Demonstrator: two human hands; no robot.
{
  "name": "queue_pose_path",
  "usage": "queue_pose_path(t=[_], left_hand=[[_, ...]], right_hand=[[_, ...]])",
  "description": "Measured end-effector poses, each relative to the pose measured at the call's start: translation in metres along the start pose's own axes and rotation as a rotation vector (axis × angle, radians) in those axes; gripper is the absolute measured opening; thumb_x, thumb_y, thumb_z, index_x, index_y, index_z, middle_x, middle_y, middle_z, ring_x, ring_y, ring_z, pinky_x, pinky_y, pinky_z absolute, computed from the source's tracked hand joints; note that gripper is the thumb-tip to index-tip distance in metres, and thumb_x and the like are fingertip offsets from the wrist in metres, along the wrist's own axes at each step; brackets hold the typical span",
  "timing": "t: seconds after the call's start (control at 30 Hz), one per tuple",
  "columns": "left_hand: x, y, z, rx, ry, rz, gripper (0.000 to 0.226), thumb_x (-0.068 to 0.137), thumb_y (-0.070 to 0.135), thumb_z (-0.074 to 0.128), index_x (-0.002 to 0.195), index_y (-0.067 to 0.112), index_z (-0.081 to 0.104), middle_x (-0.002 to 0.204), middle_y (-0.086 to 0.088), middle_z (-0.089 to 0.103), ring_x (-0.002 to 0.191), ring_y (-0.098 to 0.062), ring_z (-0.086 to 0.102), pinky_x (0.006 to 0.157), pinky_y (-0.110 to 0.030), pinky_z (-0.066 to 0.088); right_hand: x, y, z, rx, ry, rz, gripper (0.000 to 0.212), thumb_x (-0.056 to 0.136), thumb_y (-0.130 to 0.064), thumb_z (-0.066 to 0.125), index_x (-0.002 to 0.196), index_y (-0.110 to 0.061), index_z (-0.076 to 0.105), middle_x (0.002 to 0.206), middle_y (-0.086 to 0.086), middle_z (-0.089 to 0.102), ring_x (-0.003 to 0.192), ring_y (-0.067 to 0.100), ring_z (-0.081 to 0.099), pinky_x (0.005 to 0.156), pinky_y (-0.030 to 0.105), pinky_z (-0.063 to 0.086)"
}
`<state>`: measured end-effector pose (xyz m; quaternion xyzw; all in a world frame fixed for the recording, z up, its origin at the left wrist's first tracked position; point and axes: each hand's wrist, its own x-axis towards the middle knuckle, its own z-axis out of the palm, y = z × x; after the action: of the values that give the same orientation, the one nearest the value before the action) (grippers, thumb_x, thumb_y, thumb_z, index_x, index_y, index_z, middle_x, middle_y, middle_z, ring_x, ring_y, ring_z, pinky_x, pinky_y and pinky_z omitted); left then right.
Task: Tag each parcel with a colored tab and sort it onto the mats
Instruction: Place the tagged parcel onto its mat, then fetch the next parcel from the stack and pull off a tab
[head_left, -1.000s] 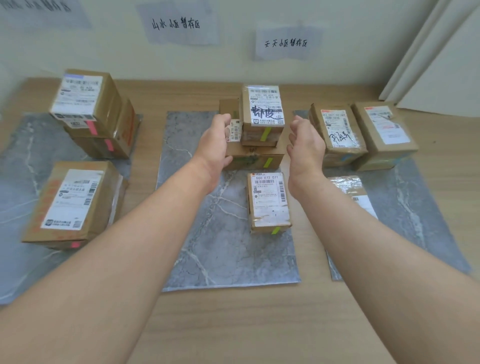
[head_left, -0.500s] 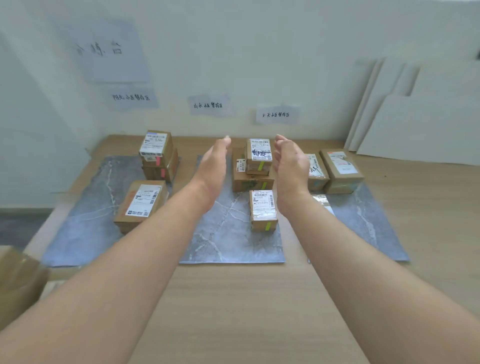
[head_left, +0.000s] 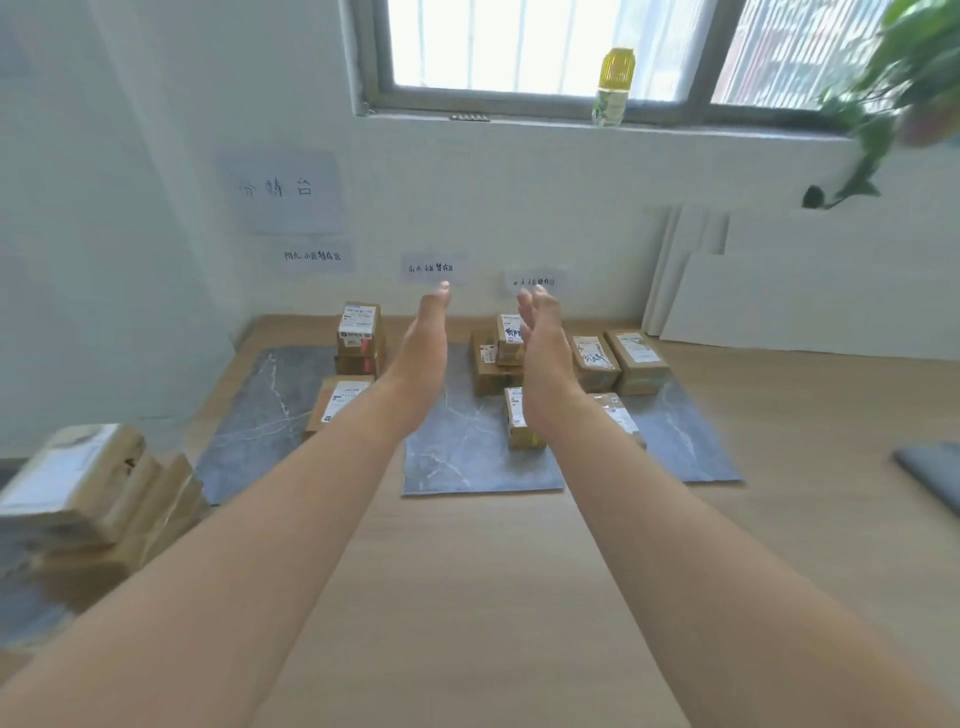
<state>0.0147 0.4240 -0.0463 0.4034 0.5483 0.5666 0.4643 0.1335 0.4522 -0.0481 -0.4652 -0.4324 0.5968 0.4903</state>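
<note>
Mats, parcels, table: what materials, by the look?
Mats: thin flat grey sheets with white marble-like veins, matte; probably printed vinyl or board, not certain. Parcels: brown cardboard, white paper labels, glossy tape on some. Table: pale wood grain, smooth; veneer or laminate, cannot tell.

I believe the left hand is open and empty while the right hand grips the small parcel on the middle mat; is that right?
Not quite: the head view shows the right hand open, fingers straight, gripping nothing. The small parcel lies free on the middle mat; the left hand is open and empty.
</note>
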Motion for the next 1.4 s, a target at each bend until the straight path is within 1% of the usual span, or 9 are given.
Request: queue_pose_path(t=[0.4, 0.53, 0.63, 0.73, 0.87, 0.93, 1.07, 1.2, 1.4], left_hand=[[-0.098, 0.027, -0.069, -0.035, 0.005, -0.036, 0.117, 0.053, 0.088, 0.042, 0.154, 0.032, 0.031, 0.159, 0.011, 0.029, 0.150, -0.010, 0.021, 0.123, -0.039, 0.010], [-0.117, 0.039, -0.080, -0.044, 0.036, -0.032, 0.102, 0.066, 0.081, 0.040, 0.156, 0.035, 0.029, 0.163, 0.010, 0.023, 0.151, -0.011, 0.018, 0.124, -0.039, 0.008], [-0.136, 0.045, -0.082, -0.016, 0.076, 0.040, 0.070, 0.095, 0.064, 0.031, 0.156, 0.028, 0.029, 0.160, 0.013, 0.030, 0.147, -0.008, 0.026, 0.119, -0.029, 0.015], [-0.152, 0.042, -0.086, 0.027, 0.106, 0.060, 0.037, 0.107, 0.045, 0.023, 0.125, 0.031, 0.052, 0.111, 0.021, 0.064, 0.104, 0.010, 0.056, 0.095, -0.013, 0.037], [-0.169, 0.029, -0.105, 0.053, 0.207, 0.019, 0.060, 0.104, 0.055, 0.022, 0.156, 0.026, 0.030, 0.153, 0.010, 0.035, 0.144, -0.007, 0.027, 0.110, -0.029, 0.017], [-0.178, 0.028, -0.119, 0.054, 0.266, -0.020, 0.065, 0.101, 0.062, 0.021, 0.158, 0.030, 0.023, 0.164, 0.004, 0.022, 0.150, -0.012, 0.020, 0.115, -0.036, 0.012], [-0.203, 0.030, -0.152, 0.055, 0.400, -0.022, 0.063, 0.102, 0.060, 0.022, 0.156, 0.028, 0.029, 0.158, 0.004, 0.032, 0.144, -0.011, 0.029, 0.110, -0.035, 0.020], [-0.230, 0.033, -0.197, 0.040, 0.524, 0.033, 0.061, 0.104, 0.055, 0.022, 0.157, 0.025, 0.026, 0.162, 0.006, 0.025, 0.148, -0.011, 0.026, 0.110, -0.027, 0.018], [-0.279, 0.036, -0.279, 0.070, 0.642, 0.049, 0.081, 0.089, 0.073, 0.025, 0.157, 0.029, 0.026, 0.163, 0.002, 0.026, 0.150, -0.015, 0.021, 0.121, -0.041, 0.009]], right_hand=[[-0.109, -0.007, 0.046, -0.037, -0.023, -0.006, 0.066, 0.096, -0.066, 0.041, 0.154, -0.034, 0.042, 0.162, -0.012, 0.036, 0.150, 0.015, 0.031, 0.123, 0.044, 0.018], [-0.124, -0.008, 0.052, -0.050, -0.043, -0.004, 0.064, 0.095, -0.064, 0.042, 0.152, -0.035, 0.045, 0.161, -0.010, 0.037, 0.150, 0.018, 0.031, 0.122, 0.045, 0.021], [-0.132, -0.004, 0.060, -0.068, -0.104, -0.009, 0.061, 0.098, -0.061, 0.043, 0.151, -0.032, 0.046, 0.160, -0.009, 0.039, 0.149, 0.019, 0.033, 0.122, 0.043, 0.022], [-0.142, 0.003, 0.069, -0.089, -0.181, -0.007, 0.049, 0.103, -0.055, 0.038, 0.146, -0.032, 0.050, 0.156, -0.012, 0.044, 0.145, 0.016, 0.038, 0.121, 0.039, 0.025], [-0.150, 0.009, 0.079, -0.104, -0.272, 0.002, 0.044, 0.108, -0.047, 0.035, 0.140, -0.025, 0.055, 0.127, -0.015, 0.057, 0.102, 0.000, 0.057, 0.088, 0.016, 0.041], [-0.154, 0.014, 0.093, -0.130, -0.321, 0.022, 0.045, 0.107, -0.049, 0.036, 0.141, -0.027, 0.056, 0.128, -0.012, 0.055, 0.090, -0.003, 0.057, 0.103, 0.029, 0.045], [-0.169, 0.030, 0.131, -0.110, -0.430, 0.059, 0.042, 0.105, -0.052, 0.036, 0.137, -0.036, 0.057, 0.150, -0.013, 0.048, 0.138, 0.008, 0.045, 0.118, 0.042, 0.025], [-0.195, 0.045, 0.172, -0.120, -0.547, 0.105, 0.049, 0.104, -0.054, 0.038, 0.144, -0.033, 0.056, 0.155, -0.012, 0.046, 0.145, 0.011, 0.039, 0.122, 0.043, 0.020], [-0.235, 0.069, 0.242, -0.135, -0.662, 0.132, 0.048, 0.107, -0.047, 0.037, 0.148, -0.027, 0.053, 0.158, -0.006, 0.044, 0.147, 0.015, 0.037, 0.118, 0.035, 0.022]])
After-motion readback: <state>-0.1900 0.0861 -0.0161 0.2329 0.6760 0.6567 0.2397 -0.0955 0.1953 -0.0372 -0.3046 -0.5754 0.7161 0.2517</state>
